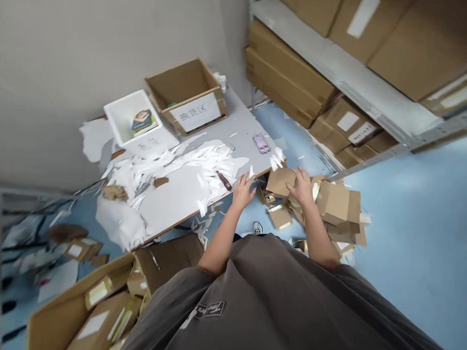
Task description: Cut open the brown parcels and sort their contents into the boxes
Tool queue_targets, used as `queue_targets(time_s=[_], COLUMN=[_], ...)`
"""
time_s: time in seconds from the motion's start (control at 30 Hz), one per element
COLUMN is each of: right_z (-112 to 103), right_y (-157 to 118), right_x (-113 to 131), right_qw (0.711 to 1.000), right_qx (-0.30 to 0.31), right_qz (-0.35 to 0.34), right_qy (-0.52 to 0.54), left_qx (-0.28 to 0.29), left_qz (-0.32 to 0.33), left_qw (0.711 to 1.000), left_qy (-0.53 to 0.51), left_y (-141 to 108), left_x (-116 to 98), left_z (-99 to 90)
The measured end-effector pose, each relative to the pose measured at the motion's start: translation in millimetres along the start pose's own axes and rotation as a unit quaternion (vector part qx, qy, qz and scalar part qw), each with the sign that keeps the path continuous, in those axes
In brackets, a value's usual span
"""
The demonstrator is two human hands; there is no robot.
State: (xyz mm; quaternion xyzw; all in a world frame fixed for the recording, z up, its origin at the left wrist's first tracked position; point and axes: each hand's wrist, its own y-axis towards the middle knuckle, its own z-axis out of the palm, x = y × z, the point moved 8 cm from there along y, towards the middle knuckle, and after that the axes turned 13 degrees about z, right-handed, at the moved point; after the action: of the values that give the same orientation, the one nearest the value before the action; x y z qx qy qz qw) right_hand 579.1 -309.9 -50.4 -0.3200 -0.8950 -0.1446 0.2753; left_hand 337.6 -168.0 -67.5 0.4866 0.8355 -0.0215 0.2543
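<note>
My left hand (243,191) is at the table's front edge, its thumb apart from its fingers. A small white paper scrap (251,171) shows at the fingertips; I cannot tell whether they touch it. Just left of this hand, a red-and-black utility knife (224,181) lies on the table (178,198). White paper strips (214,156) are heaped beyond it. My right hand (302,188) is out over cardboard boxes, fingers spread and nothing visibly in them. The closest is a small brown box (279,181), which its thumb overlaps in view; contact cannot be made out.
On the table stand a white bin (122,113) with booklets and an open carton (203,109) with a labelled front. A pixelated phone-like object (261,143) lies near the right edge. Loose boxes (335,202) litter the floor; a shelf (349,79) holds cartons. A box-filled carton (45,316) is lower left.
</note>
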Motion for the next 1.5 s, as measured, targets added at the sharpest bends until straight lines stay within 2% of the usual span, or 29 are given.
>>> queue_targets(time_s=[0.1,0.17,0.27,0.37,0.5,0.63,0.77,0.9,1.03,1.13,1.3,1.4,1.5], right_z=[34,61,110,163,228,271,300,323,343,364,419,468,523], right_y=[16,18,4,-30,-111,-225,-339,-433,-499,-524,-539,-551,-571], right_x=[70,118,188,254,335,405,463,514,558,586,630,654,673], right_qw=[0.996,0.988,0.968,0.937,0.882,0.824,0.766,0.718,0.687,0.676,0.670,0.655,0.628], right_qx=[0.036,0.061,0.107,0.164,0.238,0.292,0.344,0.373,0.380,0.379,0.388,0.406,0.437], right_qz=[-0.087,-0.143,-0.226,-0.308,-0.407,-0.485,-0.543,-0.588,-0.620,-0.630,-0.631,-0.635,-0.639], right_qy=[0.003,0.003,0.003,0.008,0.010,0.007,0.002,0.001,-0.020,-0.042,-0.053,-0.061,-0.080], left_qx=[-0.043,-0.073,-0.112,-0.144,-0.188,-0.232,-0.267,-0.286,-0.291,-0.293,-0.283,-0.273,-0.264], left_qz=[-0.070,-0.120,-0.209,-0.305,-0.426,-0.524,-0.608,-0.654,-0.695,-0.713,-0.708,-0.715,-0.729], left_qw=[0.996,0.989,0.968,0.936,0.878,0.812,0.742,0.697,0.656,0.637,0.647,0.643,0.631], left_qy=[0.029,0.047,0.075,0.098,0.111,0.111,0.092,0.073,0.046,0.026,0.012,0.009,0.007], left_y=[-40,-76,-148,-239,-381,-528,-659,-759,-827,-856,-871,-878,-894], left_x=[38,60,87,101,102,82,56,36,32,47,100,136,173], left_z=[-41.9,-71.5,-113.0,-145.3,-171.4,-182.0,-177.2,-164.3,-153.5,-152.7,-164.5,-169.4,-171.3])
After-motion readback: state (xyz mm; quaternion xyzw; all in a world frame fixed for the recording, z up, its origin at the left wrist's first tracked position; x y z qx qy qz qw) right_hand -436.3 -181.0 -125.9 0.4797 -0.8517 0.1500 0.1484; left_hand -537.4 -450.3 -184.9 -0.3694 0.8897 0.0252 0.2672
